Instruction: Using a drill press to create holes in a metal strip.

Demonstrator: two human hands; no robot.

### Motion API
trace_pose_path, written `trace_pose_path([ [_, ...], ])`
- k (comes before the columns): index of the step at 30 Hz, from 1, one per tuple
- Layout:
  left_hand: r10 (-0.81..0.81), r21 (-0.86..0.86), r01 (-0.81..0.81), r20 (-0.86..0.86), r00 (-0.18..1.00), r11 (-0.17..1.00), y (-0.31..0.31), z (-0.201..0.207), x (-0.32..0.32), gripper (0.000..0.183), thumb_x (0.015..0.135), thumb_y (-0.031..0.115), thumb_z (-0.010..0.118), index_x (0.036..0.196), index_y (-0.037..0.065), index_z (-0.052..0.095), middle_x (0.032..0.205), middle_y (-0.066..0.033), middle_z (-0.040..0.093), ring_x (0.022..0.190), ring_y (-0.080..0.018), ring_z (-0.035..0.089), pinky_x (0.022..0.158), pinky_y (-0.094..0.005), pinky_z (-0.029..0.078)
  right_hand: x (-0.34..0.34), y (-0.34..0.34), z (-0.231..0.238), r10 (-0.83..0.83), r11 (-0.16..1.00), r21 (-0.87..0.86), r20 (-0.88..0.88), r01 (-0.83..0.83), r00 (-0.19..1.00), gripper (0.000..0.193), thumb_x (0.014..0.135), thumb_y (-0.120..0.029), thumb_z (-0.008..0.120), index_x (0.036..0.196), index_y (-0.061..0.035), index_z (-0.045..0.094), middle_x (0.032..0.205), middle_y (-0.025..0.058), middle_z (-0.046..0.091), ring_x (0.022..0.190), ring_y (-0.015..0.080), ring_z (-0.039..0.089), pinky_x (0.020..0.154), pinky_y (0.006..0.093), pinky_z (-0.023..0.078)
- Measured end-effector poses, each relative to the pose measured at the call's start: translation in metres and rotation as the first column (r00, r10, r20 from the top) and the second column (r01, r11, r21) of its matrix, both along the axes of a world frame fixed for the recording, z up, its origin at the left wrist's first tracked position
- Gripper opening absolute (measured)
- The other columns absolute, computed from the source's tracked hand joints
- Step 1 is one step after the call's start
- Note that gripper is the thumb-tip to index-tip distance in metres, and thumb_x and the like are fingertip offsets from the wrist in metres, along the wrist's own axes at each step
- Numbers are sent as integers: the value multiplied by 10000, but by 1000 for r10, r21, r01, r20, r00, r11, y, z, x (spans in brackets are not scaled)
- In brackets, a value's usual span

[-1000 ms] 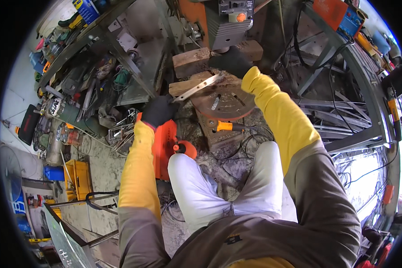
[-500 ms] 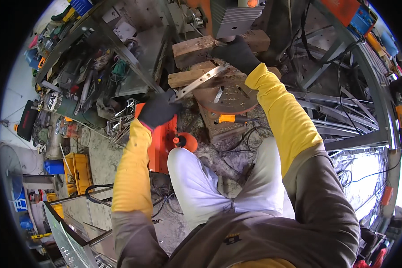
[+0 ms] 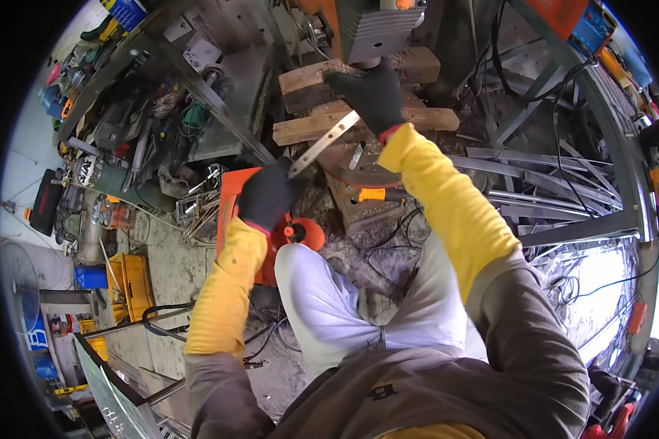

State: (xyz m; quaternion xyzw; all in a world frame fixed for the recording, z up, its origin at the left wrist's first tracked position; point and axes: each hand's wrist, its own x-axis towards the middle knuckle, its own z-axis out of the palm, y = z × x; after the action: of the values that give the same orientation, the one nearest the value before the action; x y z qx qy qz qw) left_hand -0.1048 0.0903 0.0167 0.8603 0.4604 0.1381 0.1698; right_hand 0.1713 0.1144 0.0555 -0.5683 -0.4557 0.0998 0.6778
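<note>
My left hand [image 3: 268, 193], in a black glove, is closed round the near end of a flat metal bar with holes [image 3: 324, 145]. The bar slants up and to the right, over a round brown metal table [image 3: 377, 174]. My right hand [image 3: 370, 91], also gloved in black, is above wooden blocks [image 3: 300, 132], just below the grey head of a drill press [image 3: 383, 35]. Its fingers stretch to the left, with nothing visible in them. The bar's far end reaches the underside of this hand, where the glove hides it; whether they touch I cannot tell.
An orange tool [image 3: 373, 194] with a cable lies below the round table. By my left knee is an orange metal box [image 3: 231, 201]. Metal lengths [image 3: 549, 179] are stacked under a steel frame on the right. Cluttered tools [image 3: 135, 124] fill a rack at left.
My right hand has shifted slightly left, its fingers now reaching out leftward. My left hand has moved a little right and nearer to me, carrying the bar along.
</note>
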Motion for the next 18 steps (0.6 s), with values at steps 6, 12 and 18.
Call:
trace_pose_path([
  [6, -81, -125, 81, 10, 997, 989, 39, -5, -24, 439, 873, 377, 782, 1125, 30, 685, 955, -241, 735, 915, -432, 722, 781, -501, 556, 26, 5, 14, 424, 885, -248, 79, -394, 902, 498, 728, -263, 879, 1116, 1, 714, 976, 127, 761, 891, 213, 733, 804, 356, 579],
  [12, -219, 41, 225, -103, 970, 974, 94, 5, -3, 516, 890, 400, 792, 1169, -26, 705, 989, -228, 754, 915, -355, 739, 827, -433, 563, 85, 26, 17, 688, 648, -376, -85, -662, 721, 517, 743, -308, 883, 1117, 9, 719, 955, 110, 746, 874, 223, 718, 800, 363, 571],
  [18, -81, 54, 86, -88, 993, 995, 11, 9, 12, 414, 903, 376, 783, 1055, 6, 676, 844, -225, 715, 800, -414, 715, 714, -501, 545, 30, 8, 7, 231, 968, -128, 102, -218, 968, 579, 738, -407, 892, 1125, -6, 735, 1051, 155, 778, 939, 299, 753, 853, 403, 577],
])
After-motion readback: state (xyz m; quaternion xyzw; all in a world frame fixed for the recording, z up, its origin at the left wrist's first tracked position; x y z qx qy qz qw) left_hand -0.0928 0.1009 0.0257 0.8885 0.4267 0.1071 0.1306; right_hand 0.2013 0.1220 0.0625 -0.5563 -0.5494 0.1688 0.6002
